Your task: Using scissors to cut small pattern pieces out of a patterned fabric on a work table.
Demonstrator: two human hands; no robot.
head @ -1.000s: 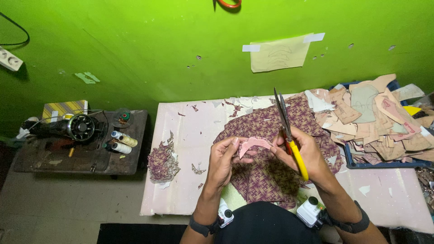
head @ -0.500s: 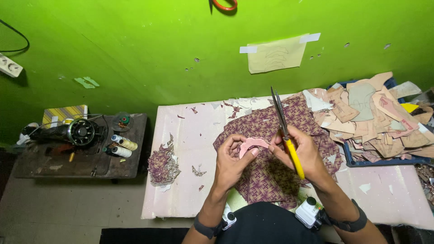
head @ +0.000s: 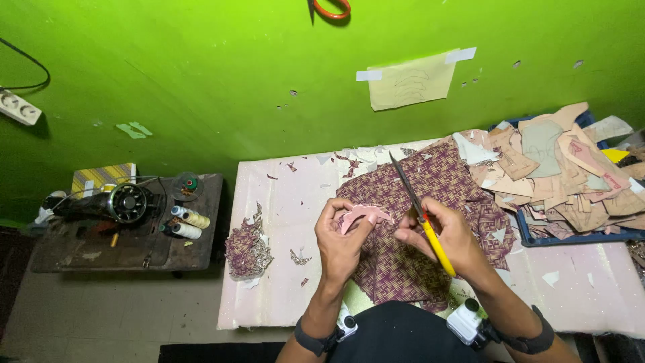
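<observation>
My left hand [head: 341,240] pinches a small curved pink piece [head: 365,214] above a maroon patterned fabric [head: 416,228] spread on the pale pink table [head: 282,215]. My right hand [head: 449,236] grips scissors with yellow handles [head: 422,216]. Their dark blades point up and away from me, just right of the pink piece. The two hands are close together, fingertips almost meeting at the piece.
A heap of tan and pink cut shapes [head: 561,168] fills a blue tray [head: 571,236] at the right. Fabric scraps [head: 247,246] lie at the table's left edge. A low dark table [head: 124,232] on the left holds a sewing machine [head: 111,200] and thread spools [head: 188,222]. A green wall stands behind.
My hands have stayed over the maroon fabric; the left hand's fingers have curled closer around the pink piece. The scissors keep nearly the same angle.
</observation>
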